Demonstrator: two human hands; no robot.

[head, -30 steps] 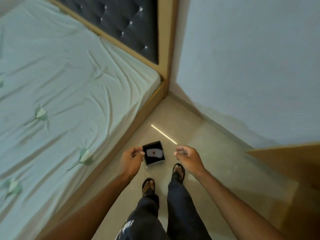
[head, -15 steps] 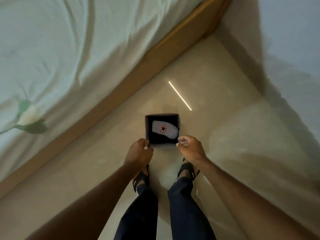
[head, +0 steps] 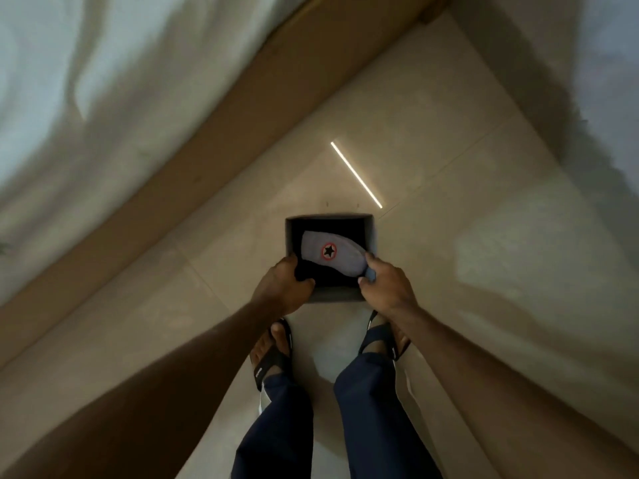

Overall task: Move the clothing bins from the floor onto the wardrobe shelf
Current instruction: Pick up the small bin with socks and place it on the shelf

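A small square grey clothing bin (head: pixel 370 233) with a dark inside sits on the tiled floor just ahead of my feet. Inside it lies a light grey folded garment (head: pixel 328 252) with a black star in a red ring. My left hand (head: pixel 281 286) grips the bin's near left corner, fingers curled over the rim. My right hand (head: pixel 383 283) grips the near right corner, its fingers touching the garment's end. The bin's near wall shows between my hands.
A bed with a wooden frame (head: pixel 214 146) and pale wrinkled sheet (head: pixel 103 98) runs along the left. A pale wall (head: pixel 605 81) rises at the right. My sandalled feet (head: pixel 273 347) stand right behind the bin. A bright light streak (head: pixel 356 174) lies on the floor.
I have bent down toward the floor, so the bin looks larger. Both hands moved from hovering near the bin to closing on its near corners.
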